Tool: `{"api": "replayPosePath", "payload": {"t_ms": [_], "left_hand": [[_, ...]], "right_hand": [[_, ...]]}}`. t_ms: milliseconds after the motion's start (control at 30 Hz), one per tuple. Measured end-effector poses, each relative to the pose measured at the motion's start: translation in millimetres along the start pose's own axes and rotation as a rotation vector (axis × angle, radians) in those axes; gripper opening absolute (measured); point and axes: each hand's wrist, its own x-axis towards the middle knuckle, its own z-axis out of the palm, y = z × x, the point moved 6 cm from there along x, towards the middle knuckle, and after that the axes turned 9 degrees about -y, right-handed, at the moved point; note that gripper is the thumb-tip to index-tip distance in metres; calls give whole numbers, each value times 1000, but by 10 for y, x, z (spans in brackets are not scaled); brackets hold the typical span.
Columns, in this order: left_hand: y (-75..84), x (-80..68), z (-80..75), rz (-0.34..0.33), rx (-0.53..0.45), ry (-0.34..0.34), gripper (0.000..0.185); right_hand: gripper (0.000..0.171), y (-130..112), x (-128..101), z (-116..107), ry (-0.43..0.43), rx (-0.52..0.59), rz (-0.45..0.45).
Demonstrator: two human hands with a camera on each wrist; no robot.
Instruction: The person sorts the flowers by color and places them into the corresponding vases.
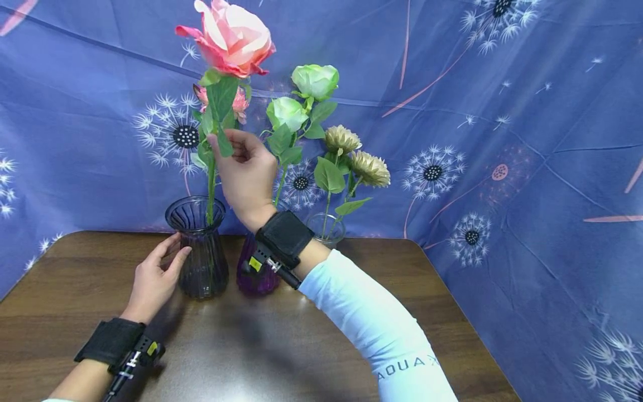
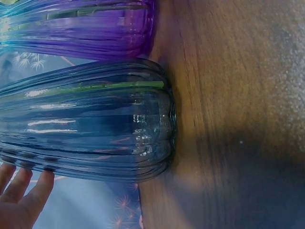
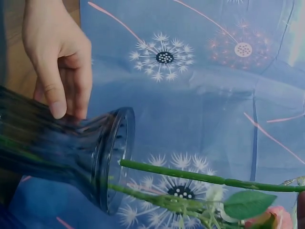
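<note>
Nearest, the left hand (image 1: 153,279) rests with loosely spread fingers against the dark ribbed vase (image 1: 198,245) on the wooden table (image 1: 75,290). Above that vase, the right hand (image 1: 246,176) pinches the pink rose (image 1: 231,36) by its stem, whose lower end stands inside. Just right of the vase sits a purple vase (image 1: 256,276), partly hidden.

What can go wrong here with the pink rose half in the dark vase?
1. The pink rose stands tall and top-heavy above the dark vase; the left hand only rests straight fingers on its side, so the vase might tip.
2. The right hand pinches the stem up among the leaves, close to the green roses; its wrist could knock the purple vase beside it.
</note>
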Motion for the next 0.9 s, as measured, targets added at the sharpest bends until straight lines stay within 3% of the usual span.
{"api": "replayPosePath", "payload": {"t_ms": [400, 633, 900], "left_hand": [[12, -22, -2, 8, -17, -1, 44], [20, -18, -3, 2, -15, -5, 44], [15, -14, 0, -4, -14, -5, 44]], "right_hand": [[18, 185, -128, 289, -82, 35, 72], [20, 225, -192, 320, -74, -111, 49], [22, 353, -275, 366, -168, -222, 63]]}}
